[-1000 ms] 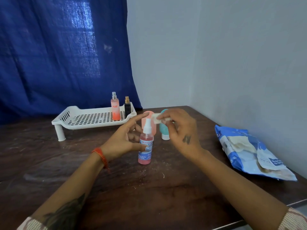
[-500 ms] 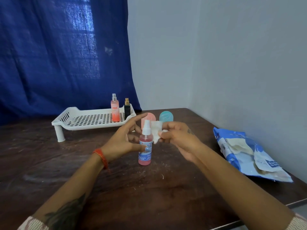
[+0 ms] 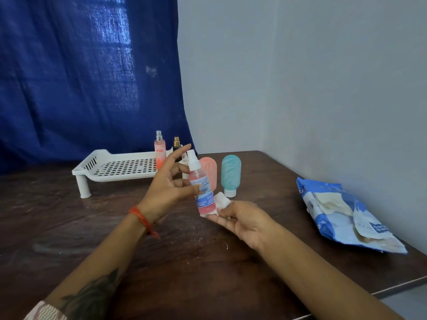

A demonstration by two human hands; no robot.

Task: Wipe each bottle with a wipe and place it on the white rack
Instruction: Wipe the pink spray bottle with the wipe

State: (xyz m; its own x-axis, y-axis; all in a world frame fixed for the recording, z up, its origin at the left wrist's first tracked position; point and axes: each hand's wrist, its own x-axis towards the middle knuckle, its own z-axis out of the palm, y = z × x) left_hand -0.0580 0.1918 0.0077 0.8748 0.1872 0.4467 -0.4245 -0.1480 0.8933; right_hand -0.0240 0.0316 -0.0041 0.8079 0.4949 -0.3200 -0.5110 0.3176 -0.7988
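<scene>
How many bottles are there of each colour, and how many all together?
Pink: 3, the spray bottle held in the left hand, the squeeze bottle on the table, and the tall spray bottle on the white rack.
Teal: 1, the squeeze bottle on the table.
Black: 1, the small bottle on the rack.
Total: 5 bottles.

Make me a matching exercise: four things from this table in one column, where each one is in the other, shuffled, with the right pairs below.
Things
1. pink spray bottle
2. wipe
3. teal bottle
4. orange mist bottle

Places
A. standing on the white rack
B. held by the left hand
C. standing cap-down on the table
D. in the right hand, against a bottle's base

Pairs: 1-B, 2-D, 3-C, 4-A
</scene>
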